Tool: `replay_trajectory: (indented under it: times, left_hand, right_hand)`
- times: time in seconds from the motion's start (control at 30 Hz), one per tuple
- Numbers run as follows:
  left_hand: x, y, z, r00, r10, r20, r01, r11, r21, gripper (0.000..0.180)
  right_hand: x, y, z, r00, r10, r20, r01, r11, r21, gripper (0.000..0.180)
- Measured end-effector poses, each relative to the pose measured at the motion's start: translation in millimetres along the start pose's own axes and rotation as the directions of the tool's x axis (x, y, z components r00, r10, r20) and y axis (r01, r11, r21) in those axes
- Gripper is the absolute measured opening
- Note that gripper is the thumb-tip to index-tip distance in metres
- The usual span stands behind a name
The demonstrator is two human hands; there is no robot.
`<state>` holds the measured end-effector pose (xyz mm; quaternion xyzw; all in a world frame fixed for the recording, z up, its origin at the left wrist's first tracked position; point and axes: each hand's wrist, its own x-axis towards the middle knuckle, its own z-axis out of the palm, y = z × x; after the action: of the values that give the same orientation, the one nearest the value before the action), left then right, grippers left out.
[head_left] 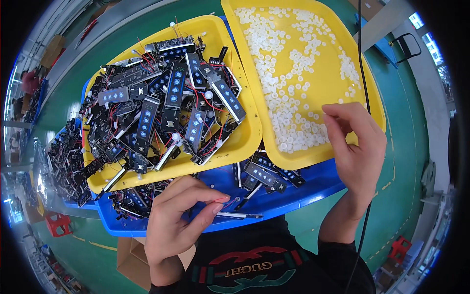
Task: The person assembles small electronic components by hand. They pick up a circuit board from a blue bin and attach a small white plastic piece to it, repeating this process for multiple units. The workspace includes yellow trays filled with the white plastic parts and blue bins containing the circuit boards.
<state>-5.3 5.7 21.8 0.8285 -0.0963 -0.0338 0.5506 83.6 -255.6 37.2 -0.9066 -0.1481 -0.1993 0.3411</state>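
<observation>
Low in the middle, my left hand (178, 215) pinches thin red and blue wires (230, 200) between thumb and forefinger. A small round part (237, 199) shows at the wires' end. Just beneath lies a narrow dark circuit module (240, 215) with a pale edge; whether the wires join it I cannot tell. My right hand (356, 142) is over the near right part of a yellow tray (338, 81) of small white plastic rings (293, 132). Its thumb and forefinger are closed together, and anything between them is too small to make out.
At the left, a second yellow tray (252, 120) is heaped with black circuit modules (147, 122) trailing red wires. Both trays rest on a blue bin (313, 188) holding more modules. A black cable (361, 59) hangs down at the right. Red stools (58, 224) stand on the green floor.
</observation>
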Motion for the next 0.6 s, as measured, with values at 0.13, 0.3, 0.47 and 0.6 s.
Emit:
replay_trajectory:
  times: [0.13,0.3,0.47,0.6]
  left_hand:
    - [-2,-1,1,1.0,-0.023,0.001,0.023,0.999,-0.04,0.02]
    - [-9,-5,9,0.997,-0.036,-0.063,0.028,0.992,-0.123,0.021]
    - [-10,2,12,0.993,-0.098,-0.071,0.077,0.966,-0.248,0.018]
    - [-14,-1,18,0.983,-0.162,-0.088,0.105,0.884,-0.455,0.014]
  right_hand:
    - [-12,-4,-3,0.994,-0.062,-0.09,0.079,0.976,0.203,0.017]
    - [-40,-34,-4,0.996,-0.086,0.029,0.058,0.846,0.53,0.023]
    - [-57,-42,17,0.983,-0.131,0.126,0.031,0.804,0.593,0.028]
    - [-63,-45,34,0.983,-0.172,0.066,0.11,0.838,0.535,0.029]
